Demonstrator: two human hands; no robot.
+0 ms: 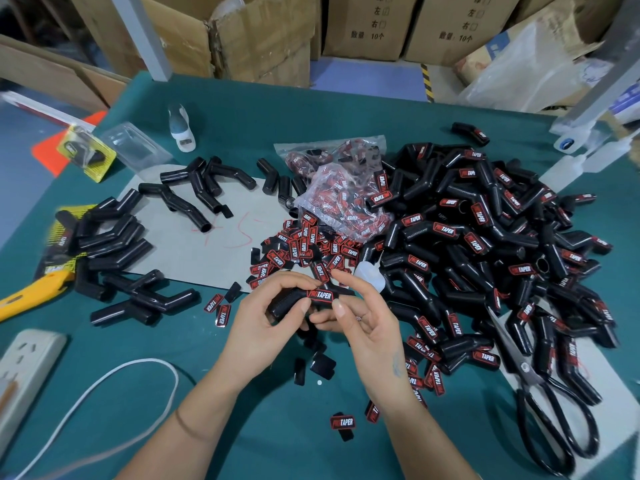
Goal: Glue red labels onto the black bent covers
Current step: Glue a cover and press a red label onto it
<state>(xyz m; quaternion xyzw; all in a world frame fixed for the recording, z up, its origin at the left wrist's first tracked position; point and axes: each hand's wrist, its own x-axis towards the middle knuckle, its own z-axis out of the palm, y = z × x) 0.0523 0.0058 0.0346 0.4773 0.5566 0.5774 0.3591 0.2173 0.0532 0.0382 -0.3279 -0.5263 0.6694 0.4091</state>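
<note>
- Black bent cover is gripped by left hand, fingers curled round it.
- Red label on the cover is pressed by right hand, thumb and forefinger.
- Cover's lower end is hidden behind fingers.

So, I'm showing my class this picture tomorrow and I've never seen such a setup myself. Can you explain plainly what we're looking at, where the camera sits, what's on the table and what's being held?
No machine here: a person works with two bare hands. The single picture comes from a camera worn on the head, looking down at a green table.

The left hand grips a black bent cover, a short angled tube. A red label reading PROTAPER lies on it, and the right hand touches that label with thumb and fingertip.

To the right lies a big heap of labelled covers. To the left are plain covers with no label showing. In the middle are loose labels and a clear bag of more. Also there: scissors, a yellow knife and a white power strip.
</note>
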